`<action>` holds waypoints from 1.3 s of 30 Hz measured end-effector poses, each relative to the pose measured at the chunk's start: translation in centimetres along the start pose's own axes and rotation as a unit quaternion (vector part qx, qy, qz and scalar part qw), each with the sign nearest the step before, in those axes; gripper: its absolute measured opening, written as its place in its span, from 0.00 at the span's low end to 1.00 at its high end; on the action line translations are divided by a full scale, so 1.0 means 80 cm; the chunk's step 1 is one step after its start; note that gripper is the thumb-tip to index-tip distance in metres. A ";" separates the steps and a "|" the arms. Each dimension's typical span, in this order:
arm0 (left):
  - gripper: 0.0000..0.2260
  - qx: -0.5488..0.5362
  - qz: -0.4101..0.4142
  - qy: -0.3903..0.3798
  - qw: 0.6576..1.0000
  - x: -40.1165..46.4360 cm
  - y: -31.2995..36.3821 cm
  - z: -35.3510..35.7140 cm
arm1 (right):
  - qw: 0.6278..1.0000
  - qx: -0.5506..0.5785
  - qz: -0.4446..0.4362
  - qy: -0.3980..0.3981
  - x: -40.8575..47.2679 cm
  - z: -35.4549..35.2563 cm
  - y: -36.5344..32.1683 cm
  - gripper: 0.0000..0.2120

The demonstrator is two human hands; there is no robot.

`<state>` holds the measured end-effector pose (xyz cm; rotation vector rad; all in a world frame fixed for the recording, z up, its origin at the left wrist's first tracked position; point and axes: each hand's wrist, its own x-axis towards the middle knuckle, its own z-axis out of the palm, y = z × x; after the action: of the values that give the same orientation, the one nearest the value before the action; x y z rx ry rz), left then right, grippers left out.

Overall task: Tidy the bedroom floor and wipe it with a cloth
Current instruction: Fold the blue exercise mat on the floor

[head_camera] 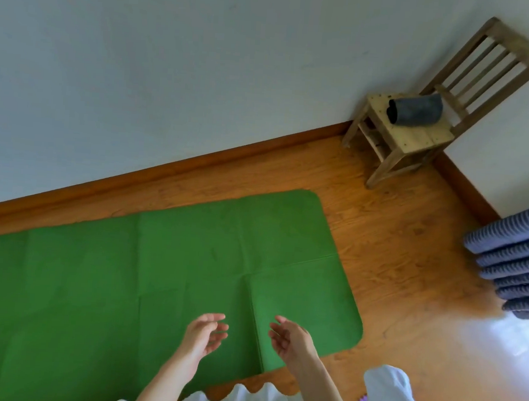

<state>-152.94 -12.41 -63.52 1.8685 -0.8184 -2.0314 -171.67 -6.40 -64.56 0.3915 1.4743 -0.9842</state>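
Your left hand (204, 333) and right hand (289, 338) hover apart, empty, above the mat (159, 271); grabbing one-sided risks dragging it crooked.

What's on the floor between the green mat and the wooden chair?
Nothing: in the head view, only bare wood floor separates the mat from the chair.
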 end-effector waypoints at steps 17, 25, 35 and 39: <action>0.12 0.403 0.196 -0.076 0.891 0.295 -0.169 0.029 | 0.910 -0.397 -0.121 -0.011 0.323 -0.008 0.112 0.12; 0.22 0.547 0.364 -0.049 0.752 0.339 -0.257 0.018 | 0.746 -0.590 -0.305 -0.053 0.366 -0.033 0.155 0.13; 0.47 0.681 0.274 -0.043 0.678 0.316 -0.308 0.035 | 0.565 -0.681 -0.456 -0.095 0.368 -0.053 0.158 0.18; 0.54 0.694 0.274 -0.039 0.665 0.308 -0.314 0.022 | 0.449 -0.704 -0.544 -0.083 0.374 -0.071 0.169 0.20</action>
<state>-153.55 -5.25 -98.00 1.4749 -3.0390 -0.9215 -170.77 -3.57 -97.74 -2.0516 1.7430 -0.2495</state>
